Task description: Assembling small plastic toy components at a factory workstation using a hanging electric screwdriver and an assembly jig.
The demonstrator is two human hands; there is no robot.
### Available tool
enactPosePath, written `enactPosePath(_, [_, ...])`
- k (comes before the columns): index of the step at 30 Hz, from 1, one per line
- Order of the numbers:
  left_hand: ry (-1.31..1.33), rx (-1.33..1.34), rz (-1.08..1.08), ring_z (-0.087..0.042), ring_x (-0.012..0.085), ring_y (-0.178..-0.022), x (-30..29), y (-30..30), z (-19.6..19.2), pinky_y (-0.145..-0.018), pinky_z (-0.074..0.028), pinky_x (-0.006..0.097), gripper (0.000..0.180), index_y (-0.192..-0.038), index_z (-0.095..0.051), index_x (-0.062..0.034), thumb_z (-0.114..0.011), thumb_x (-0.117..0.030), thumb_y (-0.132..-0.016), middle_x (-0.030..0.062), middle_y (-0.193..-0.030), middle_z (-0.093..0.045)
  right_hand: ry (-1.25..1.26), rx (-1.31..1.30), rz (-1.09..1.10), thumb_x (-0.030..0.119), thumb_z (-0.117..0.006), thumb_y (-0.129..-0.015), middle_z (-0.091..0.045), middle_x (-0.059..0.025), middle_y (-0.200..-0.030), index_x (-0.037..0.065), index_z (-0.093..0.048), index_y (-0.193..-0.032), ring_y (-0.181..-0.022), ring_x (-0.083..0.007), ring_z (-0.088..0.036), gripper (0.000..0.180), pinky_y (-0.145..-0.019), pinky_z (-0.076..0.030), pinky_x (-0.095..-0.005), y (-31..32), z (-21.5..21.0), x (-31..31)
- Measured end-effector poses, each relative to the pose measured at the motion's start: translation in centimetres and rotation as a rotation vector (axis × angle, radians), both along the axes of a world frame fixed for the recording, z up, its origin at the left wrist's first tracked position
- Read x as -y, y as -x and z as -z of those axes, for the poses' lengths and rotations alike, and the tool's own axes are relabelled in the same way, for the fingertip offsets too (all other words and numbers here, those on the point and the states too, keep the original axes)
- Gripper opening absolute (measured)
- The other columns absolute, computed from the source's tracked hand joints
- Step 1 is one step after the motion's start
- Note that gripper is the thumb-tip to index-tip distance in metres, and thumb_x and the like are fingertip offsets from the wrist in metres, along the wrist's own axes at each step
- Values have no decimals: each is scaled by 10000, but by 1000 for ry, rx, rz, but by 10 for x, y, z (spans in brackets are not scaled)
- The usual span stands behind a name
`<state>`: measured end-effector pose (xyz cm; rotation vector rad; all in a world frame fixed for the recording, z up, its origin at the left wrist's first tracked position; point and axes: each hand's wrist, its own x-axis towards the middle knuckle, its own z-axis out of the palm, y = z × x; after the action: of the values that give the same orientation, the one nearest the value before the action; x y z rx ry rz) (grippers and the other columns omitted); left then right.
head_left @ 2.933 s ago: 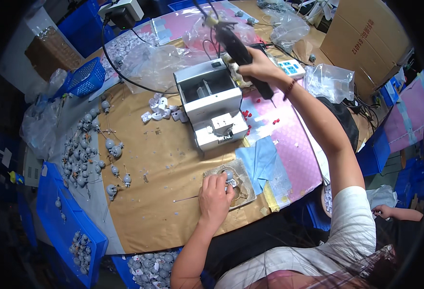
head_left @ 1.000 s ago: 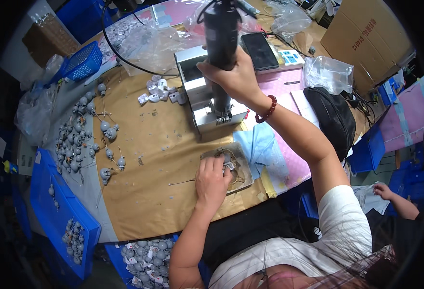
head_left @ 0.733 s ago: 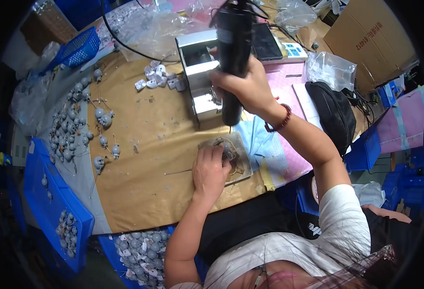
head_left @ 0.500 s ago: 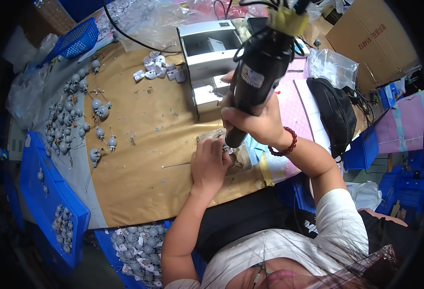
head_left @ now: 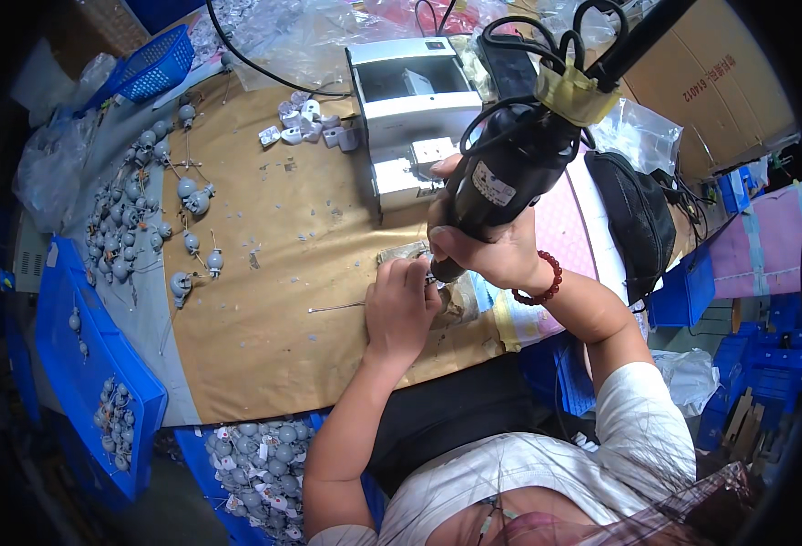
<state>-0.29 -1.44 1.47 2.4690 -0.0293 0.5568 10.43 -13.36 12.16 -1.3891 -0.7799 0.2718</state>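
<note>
My right hand point(head_left: 499, 253) is wrapped round a black electric screwdriver point(head_left: 519, 159), tilted with its nose down and its cable end up to the right. Yellow tape point(head_left: 576, 96) wraps its cable end. The nose comes down beside the fingers of my left hand point(head_left: 399, 308), which are bent over a small piece that they mostly hide, so I cannot make out its kind. A thin wire point(head_left: 335, 308) sticks out to the left from under that hand. Beneath lies a worn brownish block or pad point(head_left: 460, 305) on the brown-covered table point(head_left: 274, 355).
Grey round parts with wires point(head_left: 119, 227) lie along the table's left side. More fill a blue bin point(head_left: 196, 469) below the front edge. A white-and-grey machine point(head_left: 419, 118) stands behind my hands, with small white housings point(head_left: 305, 127) beside it. A black pouch point(head_left: 633, 223) lies right.
The screwdriver's upper end has swung to the right, and its nose stays by my left fingers. My left hand keeps nearly the same place. The whole view has shifted slightly.
</note>
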Motion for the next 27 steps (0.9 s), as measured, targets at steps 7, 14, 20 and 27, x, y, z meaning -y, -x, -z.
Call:
enactPosePath(7, [15,32,24,-601,325,-991,-1,-2,2,-727,-500,457,423,-1155,-564,-77,-677,-67,-748,105,-984,-582,5,69,-45,-121,-662,-807,-613,-89,-884,-8,-401,-1357,-764,-153,-633,619,-671,-513,-299,1,7,1])
enactPosePath(14, [76,44,101,-593,334,-969,-7,-1,-2,-734,-500,457,430,-1149,-545,-57,-679,-58,-741,124,-983,-580,48,81,-85,60,-806,-735,-658,-49,-952,57,-603,-1098,-826,-156,-632,415,-728,-506,-309,8,34,13])
enactPosePath(20, [92,24,95,-588,337,-979,-7,-1,-2,-753,-500,459,461,-1165,-541,-54,-694,-55,-729,132,-991,-586,68,396,-147,-51,-721,-799,-609,-101,-908,81,-427,-1267,-767,-165,-617,569,-660,-507,-298,13,29,14])
enactPosePath(27, [81,20,101,-583,348,-978,-5,-2,-2,-776,-497,471,474,-1166,-545,-48,-706,-52,-720,138,-996,-590,36,309,-147,-51,-724,-790,-613,-91,-930,70,-440,-1241,-789,-157,-621,546,-683,-517,-302,9,33,17])
